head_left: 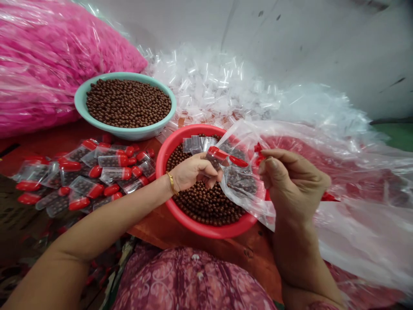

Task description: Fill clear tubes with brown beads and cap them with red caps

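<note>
Above the red basin of brown balls, my left hand is closed around a small clear container with a red cap. Dark contents show through its wall, and another red piece juts out beside the cap; whether the two are joined I cannot tell. To the right, my right hand pinches a small red plastic piece between thumb and fingers. Empty clear containers lie on the balls at the basin's back. A thin clear plastic bag drapes over the basin's right side.
Filled red-capped containers are heaped at the left. Behind them stands a light blue basin of brown balls, beside a large bag of pink pieces. Clear empty containers pile up against the wall.
</note>
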### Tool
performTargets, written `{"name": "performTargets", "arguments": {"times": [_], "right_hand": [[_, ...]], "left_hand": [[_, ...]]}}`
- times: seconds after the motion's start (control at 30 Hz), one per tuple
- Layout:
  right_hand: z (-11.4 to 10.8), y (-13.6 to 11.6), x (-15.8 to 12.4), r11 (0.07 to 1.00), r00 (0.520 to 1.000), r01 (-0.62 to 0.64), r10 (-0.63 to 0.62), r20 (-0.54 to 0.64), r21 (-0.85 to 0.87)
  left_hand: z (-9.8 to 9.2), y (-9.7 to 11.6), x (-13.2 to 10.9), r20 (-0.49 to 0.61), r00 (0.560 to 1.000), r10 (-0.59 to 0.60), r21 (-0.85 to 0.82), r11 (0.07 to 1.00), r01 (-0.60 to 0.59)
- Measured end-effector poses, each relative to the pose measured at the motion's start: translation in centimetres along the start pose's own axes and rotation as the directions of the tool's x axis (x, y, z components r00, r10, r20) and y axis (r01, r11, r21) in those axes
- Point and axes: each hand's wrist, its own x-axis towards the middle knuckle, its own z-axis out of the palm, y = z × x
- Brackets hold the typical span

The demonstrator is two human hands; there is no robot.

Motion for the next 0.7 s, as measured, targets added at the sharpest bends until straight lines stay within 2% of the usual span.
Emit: {"name": "performTargets", "arguments": {"times": [0.07,0.1,0.13,0.17,0.2,0.23,0.27,0.37,0.4,0.47,0.53,0.6,0.63,0.7], "right_hand": [[-0.4,-0.3,-0.8,0.998,0.994,0.021,-0.014,0.111,-0.063],[-0.5,-0.2,-1.3,0.994,0.975,0.032,-0.008,0.221,-0.104],[-0.6,-0.1,-1.7,0.988,0.935,0.044,0.012,0.354,-0.148],[-0.5,0.1,-2.1,0.980,0.876,0.054,0.046,0.480,-0.193],[-0.4,0.5,-2.5,0.971,0.819,0.059,0.086,0.568,-0.232],[-0.2,0.8,-2.7,0.963,0.790,0.050,0.124,0.601,-0.265],[0.1,1.2,-3.0,0.959,0.798,0.022,0.154,0.582,-0.284],[1.2,2.1,-3.0,0.975,0.912,-0.091,0.162,0.376,-0.201],[1.6,2.1,-2.9,0.984,0.934,-0.098,0.143,0.326,-0.152],[2.3,1.9,-2.3,0.993,0.945,-0.074,0.099,0.311,-0.090],[2.7,1.6,-1.7,0.996,0.911,-0.057,0.082,0.404,-0.073],[3.0,1.4,-1.4,0.997,0.837,-0.049,0.077,0.542,-0.065],[3.1,1.4,-1.4,0.998,0.804,-0.030,0.062,0.591,-0.064],[3.2,1.4,-1.6,0.996,0.778,0.049,0.007,0.628,-0.072]], "left_hand": [[0.0,0.1,-0.1,-0.034,0.998,0.044,-0.026,0.999,-0.045],[0.0,0.1,-0.2,-0.042,0.997,0.062,-0.035,0.997,-0.064],[0.1,0.1,-0.3,-0.047,0.996,0.076,-0.035,0.996,-0.078],[0.2,0.2,-0.4,-0.047,0.995,0.088,-0.023,0.996,-0.089],[0.3,0.2,-0.4,-0.045,0.994,0.098,-0.001,0.995,-0.098],[0.5,0.2,-0.4,-0.038,0.994,0.102,0.027,0.995,-0.101],[0.7,0.2,-0.4,-0.032,0.995,0.098,0.068,0.993,-0.096],[1.3,-0.2,-0.4,-0.047,0.998,0.034,0.306,0.952,-0.018],[1.4,-0.3,-0.4,-0.055,0.998,0.012,0.415,0.910,0.012],[1.7,-0.7,-0.4,-0.043,0.999,0.022,0.630,0.777,0.010],[1.7,-1.0,-0.4,0.011,0.997,0.074,0.785,0.616,-0.055],[1.6,-1.3,-0.3,0.061,0.993,0.097,0.878,0.467,-0.100],[1.5,-1.4,-0.3,0.082,0.993,0.089,0.903,0.415,-0.111],[1.4,-1.6,-0.2,0.130,0.989,0.075,0.921,0.360,-0.148]]}}
